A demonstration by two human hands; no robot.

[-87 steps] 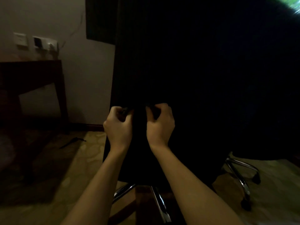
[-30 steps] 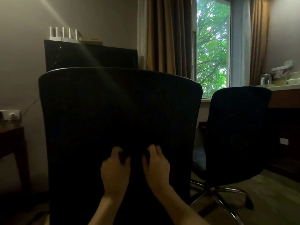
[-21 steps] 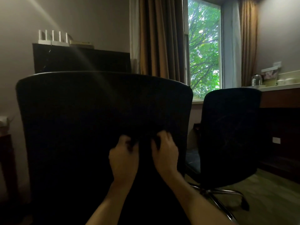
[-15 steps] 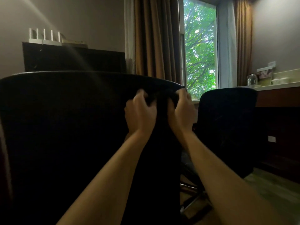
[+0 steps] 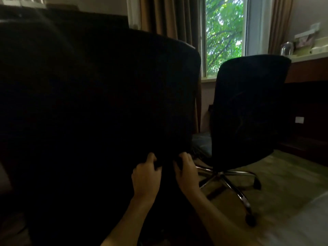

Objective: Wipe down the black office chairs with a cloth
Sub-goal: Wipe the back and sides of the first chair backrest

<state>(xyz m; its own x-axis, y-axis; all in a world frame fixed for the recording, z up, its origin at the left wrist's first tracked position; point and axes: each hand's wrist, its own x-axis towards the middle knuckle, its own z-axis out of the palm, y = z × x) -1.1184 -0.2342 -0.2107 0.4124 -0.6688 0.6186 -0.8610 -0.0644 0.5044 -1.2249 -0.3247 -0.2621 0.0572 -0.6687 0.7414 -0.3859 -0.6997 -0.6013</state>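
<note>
The back of a black office chair (image 5: 92, 107) fills the left and middle of the view. Low on its right side my left hand (image 5: 146, 176) and my right hand (image 5: 186, 173) sit side by side, fingers curled round a dark cloth (image 5: 166, 162) pressed against the chair back. The cloth is nearly the same black as the chair and hard to make out. A second black office chair (image 5: 248, 110) with a chrome star base (image 5: 229, 180) stands to the right, its back toward me.
A window (image 5: 224, 34) with green trees and brown curtains (image 5: 166, 18) is behind the chairs. A wooden desk (image 5: 312, 71) with small items runs along the right wall. A dark screen (image 5: 85, 18) stands at the back left. Greenish carpet (image 5: 284, 183) covers the floor.
Both hands have slid the cloth down from the top edge of the near chair's back to its lower right part. The camera moved closer.
</note>
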